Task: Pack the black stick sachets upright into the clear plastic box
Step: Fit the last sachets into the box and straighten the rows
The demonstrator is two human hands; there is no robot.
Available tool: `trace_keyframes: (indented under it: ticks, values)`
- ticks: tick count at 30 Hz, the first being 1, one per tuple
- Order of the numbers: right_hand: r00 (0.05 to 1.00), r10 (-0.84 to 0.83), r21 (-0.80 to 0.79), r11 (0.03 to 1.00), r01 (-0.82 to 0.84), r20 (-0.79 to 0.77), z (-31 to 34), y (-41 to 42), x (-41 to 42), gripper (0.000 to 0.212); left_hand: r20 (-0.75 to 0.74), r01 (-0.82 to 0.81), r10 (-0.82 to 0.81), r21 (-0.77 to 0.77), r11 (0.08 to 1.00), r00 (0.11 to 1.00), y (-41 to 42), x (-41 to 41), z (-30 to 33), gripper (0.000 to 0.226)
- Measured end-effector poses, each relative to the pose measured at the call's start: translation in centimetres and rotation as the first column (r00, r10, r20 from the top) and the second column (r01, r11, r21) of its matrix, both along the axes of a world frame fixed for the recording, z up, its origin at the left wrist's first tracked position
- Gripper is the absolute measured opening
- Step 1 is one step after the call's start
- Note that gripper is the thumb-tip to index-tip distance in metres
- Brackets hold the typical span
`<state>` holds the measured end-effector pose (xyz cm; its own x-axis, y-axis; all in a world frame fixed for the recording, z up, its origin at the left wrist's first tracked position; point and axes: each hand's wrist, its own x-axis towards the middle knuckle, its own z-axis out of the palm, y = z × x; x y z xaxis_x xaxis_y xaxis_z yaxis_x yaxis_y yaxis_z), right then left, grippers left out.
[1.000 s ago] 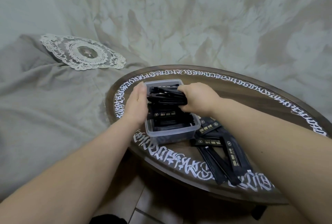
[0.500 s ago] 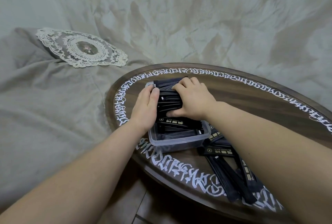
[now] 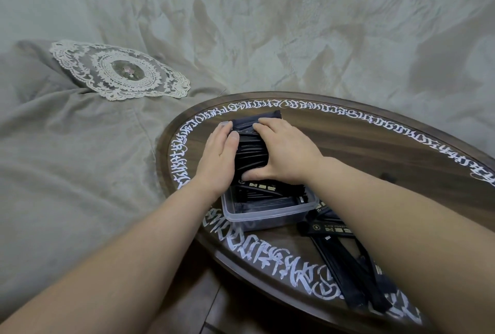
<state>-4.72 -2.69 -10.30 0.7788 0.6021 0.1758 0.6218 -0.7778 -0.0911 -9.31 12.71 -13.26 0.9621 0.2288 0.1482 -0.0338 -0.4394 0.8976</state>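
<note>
Left hand: the left hand [image 3: 219, 158] lies flat, fingers straight, pressing the left side of the sachet bundle [image 3: 251, 151] at the far end of the box.
Right hand: the right hand [image 3: 286, 152] grasps the same bundle from the right, fingers curled over its top and thumb under its near edge.
Bundle: black stick sachets packed side by side, standing in the far half of the clear plastic box [image 3: 267, 215], tops above the rim.
Box: on the round wooden table [image 3: 375, 151], near its left edge; more sachets lie in the near half.
Loose sachets [image 3: 345, 261]: piled on the table right of the box, partly under the right forearm.
Beyond: a lace doily [image 3: 117, 71] on grey fabric.
</note>
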Motion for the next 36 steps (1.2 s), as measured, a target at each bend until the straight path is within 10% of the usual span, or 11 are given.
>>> trace_keyframes:
  ticks: [10, 18, 28, 36]
  values:
    - [0.979, -0.06, 0.237, 0.965, 0.107, -0.196, -0.3, -2.7, -0.4, 0.107, -0.033, 0.03, -0.032, -0.062, 0.998, 0.999, -0.4, -0.4, -0.1, 0.052]
    - [0.97, -0.199, 0.392, 0.888, 0.24, -0.141, 0.1, -7.0, -4.1, 0.087, -0.014, 0.047, -0.044, 0.303, 0.952, 0.999, -1.5, -3.1, 0.9, 0.063]
    - [0.961, -0.243, 0.279, 0.922, 0.27, -0.131, -1.3, -11.3, -11.4, 0.067, 0.259, -0.013, -0.284, 0.759, 0.65, 0.923, -6.6, -9.9, 1.4, 0.034]
    - [0.907, -0.249, -0.217, 0.959, 0.181, -0.34, -4.8, -13.9, -13.8, 0.083, -0.337, 0.475, -0.365, 0.779, 0.409, 0.868, -9.9, -11.1, -1.4, 0.046]
